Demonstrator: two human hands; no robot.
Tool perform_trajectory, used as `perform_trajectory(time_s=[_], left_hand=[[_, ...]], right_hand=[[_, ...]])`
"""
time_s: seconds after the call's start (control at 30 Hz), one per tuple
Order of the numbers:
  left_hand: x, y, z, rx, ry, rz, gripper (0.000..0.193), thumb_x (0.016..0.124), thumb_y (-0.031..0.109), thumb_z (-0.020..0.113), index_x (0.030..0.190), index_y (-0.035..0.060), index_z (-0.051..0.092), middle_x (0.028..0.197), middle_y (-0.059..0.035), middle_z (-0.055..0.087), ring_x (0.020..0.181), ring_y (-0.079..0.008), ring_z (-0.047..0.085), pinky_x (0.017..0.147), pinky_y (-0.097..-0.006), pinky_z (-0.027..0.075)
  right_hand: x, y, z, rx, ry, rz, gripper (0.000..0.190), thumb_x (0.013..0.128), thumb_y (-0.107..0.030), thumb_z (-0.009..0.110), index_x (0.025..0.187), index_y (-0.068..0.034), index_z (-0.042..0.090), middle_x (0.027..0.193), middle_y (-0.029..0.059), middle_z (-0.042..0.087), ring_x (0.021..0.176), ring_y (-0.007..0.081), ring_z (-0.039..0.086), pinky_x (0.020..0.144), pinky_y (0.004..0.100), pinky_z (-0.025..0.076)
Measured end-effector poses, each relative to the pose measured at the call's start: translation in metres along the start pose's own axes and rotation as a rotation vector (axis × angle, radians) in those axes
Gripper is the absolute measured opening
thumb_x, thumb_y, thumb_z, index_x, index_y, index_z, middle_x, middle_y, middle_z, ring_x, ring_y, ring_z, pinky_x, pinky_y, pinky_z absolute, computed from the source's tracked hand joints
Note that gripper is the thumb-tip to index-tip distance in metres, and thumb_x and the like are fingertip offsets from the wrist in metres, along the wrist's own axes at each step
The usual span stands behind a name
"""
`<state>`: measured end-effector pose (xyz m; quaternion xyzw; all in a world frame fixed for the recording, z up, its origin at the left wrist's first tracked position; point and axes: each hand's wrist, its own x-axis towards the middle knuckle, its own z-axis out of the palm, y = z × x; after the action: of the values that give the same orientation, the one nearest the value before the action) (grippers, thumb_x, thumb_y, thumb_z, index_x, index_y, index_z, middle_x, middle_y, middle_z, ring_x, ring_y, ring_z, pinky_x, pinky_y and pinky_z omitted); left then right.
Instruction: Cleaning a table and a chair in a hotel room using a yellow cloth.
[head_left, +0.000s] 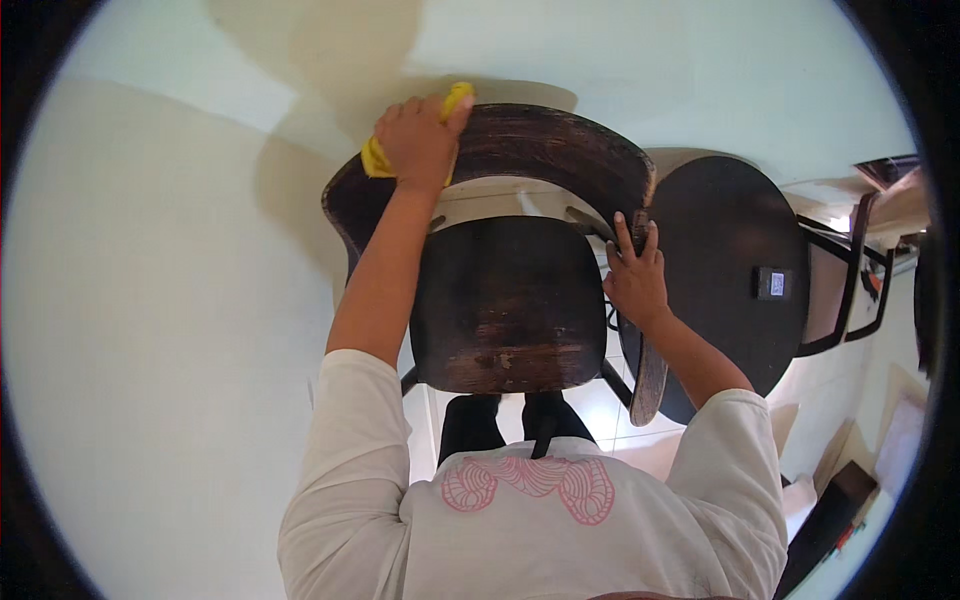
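A dark wooden armchair with a curved backrest (540, 142) stands right before me, its wood grain worn in places. My left hand (421, 142) grips a yellow cloth (379, 159) and presses it over the left part of the backrest's top edge. Fingers apart, my right hand (637, 277) rests on the chair's right armrest (647, 382) near where it meets the backrest. Below the hands lies the seat (510, 300), scuffed along its front edge. The left armrest is mostly hidden by my left forearm.
A pale wall (187, 262) runs behind the chair and along its left side. Close on the right is a round dark table (720, 300) carrying a small black block (772, 283) with a printed code. Another chair (855, 277) stands beyond the table, over a tiled floor (637, 420).
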<state>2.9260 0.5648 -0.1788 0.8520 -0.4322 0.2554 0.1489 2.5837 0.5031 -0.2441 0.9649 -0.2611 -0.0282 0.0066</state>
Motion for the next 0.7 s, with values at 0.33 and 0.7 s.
perform_trajectory(time_s=[0.33, 0.7], left_hand=[[-0.014, 0.193, 0.019, -0.624, 0.128, 0.419, 0.041, 0.076, 0.054, 0.059, 0.068, 0.0139, 0.064, 0.069, -0.0041, 0.060, 0.073, -0.0236, 0.054, 0.076, -0.0428, 0.036], [-0.004, 0.047, 0.029, -0.184, 0.129, 0.413, 0.054, 0.078, 0.061, 0.053, 0.106, 0.0149, 0.060, 0.088, -0.0059, 0.061, 0.084, -0.0257, 0.055, 0.073, -0.0418, 0.040]], right_hand=[[-0.002, 0.001, 0.004, 0.010, 0.036, 0.019, 0.040, 0.068, -0.016, 0.063, 0.107, -0.007, 0.063, 0.148, 0.0068, 0.022, 0.126, 0.0501, 0.026, 0.088, 0.0495, 0.043], [-0.003, -0.001, 0.008, -0.023, 0.110, 0.015, 0.037, 0.076, -0.019, 0.062, 0.111, -0.007, 0.061, 0.151, 0.0032, 0.015, 0.133, 0.0440, 0.017, 0.099, 0.0526, 0.034]])
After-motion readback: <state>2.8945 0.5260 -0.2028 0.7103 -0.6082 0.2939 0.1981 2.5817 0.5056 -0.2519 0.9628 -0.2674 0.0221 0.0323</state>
